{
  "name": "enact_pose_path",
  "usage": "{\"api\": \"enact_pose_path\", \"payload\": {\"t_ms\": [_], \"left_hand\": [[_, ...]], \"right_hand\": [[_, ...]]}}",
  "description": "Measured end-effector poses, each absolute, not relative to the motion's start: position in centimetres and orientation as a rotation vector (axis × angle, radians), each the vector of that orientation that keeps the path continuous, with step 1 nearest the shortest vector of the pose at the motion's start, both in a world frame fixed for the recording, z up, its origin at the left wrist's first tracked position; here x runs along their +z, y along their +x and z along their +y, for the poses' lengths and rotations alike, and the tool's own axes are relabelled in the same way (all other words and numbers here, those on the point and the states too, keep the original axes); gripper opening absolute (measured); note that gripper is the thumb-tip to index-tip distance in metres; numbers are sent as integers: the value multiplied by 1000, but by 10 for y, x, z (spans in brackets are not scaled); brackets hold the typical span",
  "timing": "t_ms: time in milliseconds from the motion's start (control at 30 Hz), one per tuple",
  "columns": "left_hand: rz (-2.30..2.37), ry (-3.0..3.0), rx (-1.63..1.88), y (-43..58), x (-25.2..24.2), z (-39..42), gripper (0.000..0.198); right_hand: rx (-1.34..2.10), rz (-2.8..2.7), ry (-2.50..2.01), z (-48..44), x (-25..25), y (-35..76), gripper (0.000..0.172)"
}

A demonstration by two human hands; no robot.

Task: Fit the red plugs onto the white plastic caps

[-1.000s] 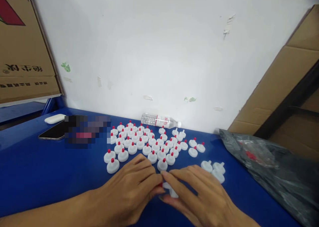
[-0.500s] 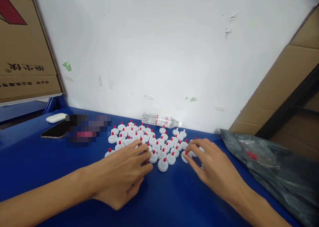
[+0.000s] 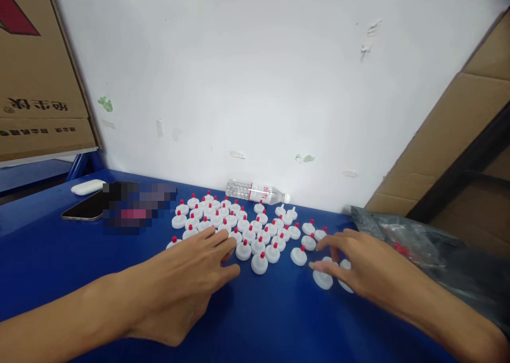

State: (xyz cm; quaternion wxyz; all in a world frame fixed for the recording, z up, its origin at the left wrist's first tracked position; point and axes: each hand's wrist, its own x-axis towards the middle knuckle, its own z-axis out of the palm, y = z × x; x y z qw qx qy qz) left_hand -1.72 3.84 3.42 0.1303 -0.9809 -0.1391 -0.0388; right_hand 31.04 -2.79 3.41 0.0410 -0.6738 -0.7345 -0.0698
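My left hand (image 3: 195, 280) is palm down at the near left edge of a cluster of white round nozzle caps (image 3: 259, 264) with red tips. Its fingers curl under, hiding the fingertips and anything they may hold. At the right, my right hand (image 3: 350, 259) has thumb and forefinger apart, nothing visible between them. Below its thumb sits a white cap (image 3: 322, 279), its top partly covered. Another white cap (image 3: 345, 278) is half hidden behind the hand. A red-tipped cap (image 3: 298, 256) stands left of the thumb.
A clear plastic bottle (image 3: 257, 191) lies against the wall behind the caps. Two caps without red tips (image 3: 292, 213) stand near its neck. On the left are a phone (image 3: 85, 208) and a white case (image 3: 88, 187). A grey plastic bag (image 3: 446, 278) lies right, beside cardboard (image 3: 442, 134).
My right hand has let go of a red-tipped cap, which stays on the table, and moved right and nearer to other white caps. The left hand has shifted slightly left and nearer, fingers still curled.
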Motion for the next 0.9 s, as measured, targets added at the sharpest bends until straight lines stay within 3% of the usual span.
{"api": "enact_pose_path", "payload": {"t_ms": [167,267,467,600,900], "left_hand": [[-531,-2809,-50,-13,31,33,18],[-490,-2808,-79,-13,28,36,14],[-380,-2824,-195,-16,23,45,14],[-355,-2864,-237,-16,24,44,13],[-345,-2859,-194,-13,25,41,12]], "right_hand": [[190,-2328,-2290,-32,42,303,16],[249,-2356,-2246,-32,40,301,9],[-81,-2414,-2001,-38,26,313,8],[-368,-2326,-1882,-39,25,314,20],[-434,-2345,-1521,-38,27,272,26]]}}
